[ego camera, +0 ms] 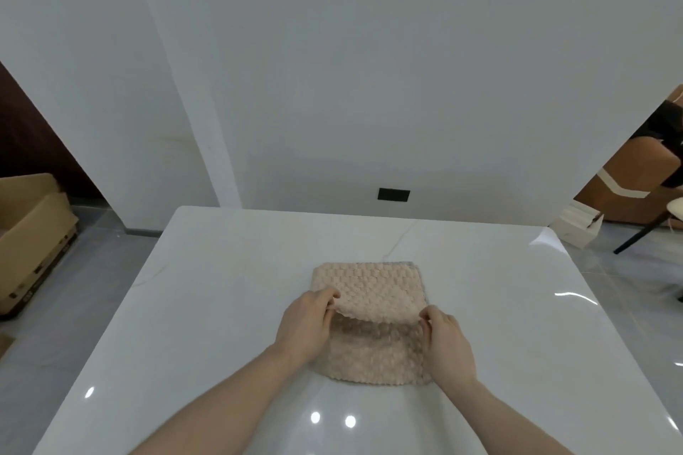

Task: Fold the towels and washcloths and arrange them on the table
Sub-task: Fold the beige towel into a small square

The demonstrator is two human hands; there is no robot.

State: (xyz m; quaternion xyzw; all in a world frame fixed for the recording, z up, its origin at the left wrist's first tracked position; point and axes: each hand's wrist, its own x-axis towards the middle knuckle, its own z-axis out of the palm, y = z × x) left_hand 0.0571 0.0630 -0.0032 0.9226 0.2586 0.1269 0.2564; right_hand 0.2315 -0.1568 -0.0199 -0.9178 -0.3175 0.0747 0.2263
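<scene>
Beige washcloth [369,292] sits near the middle of the white table [221,270], slightly toward the near edge, long axis running near-to-far. It's mid-fold: a flap is lifted and doubled over, its free edge running left-right across the cloth roughly halfway along, with the lower layer flat on the table on the near side

Left hand [305,323] pinches the left corner of that free edge, fingers curled round it. Right hand [449,340] pinches the right corner the same way. Both hands hold cloth, neither is spread wide. They're level with each other, one at each side edge, so neither is clearly nearer the work

Key relation: the held edge lies crosswise between the hands, and the rest of the cloth extends both farther and nearer along the long axis. Can't tell from this view which end the flap is headed for. My read is the edge needs to travel straight along the long axis, both corners together, to land square on an end

Risk: one hand leading skews the fold. Thick nubbly fabric, likely bulky at the crease, may need a press flat

No other towels visible on the table. Cardboard box [29,233] on the floor far left
</scene>
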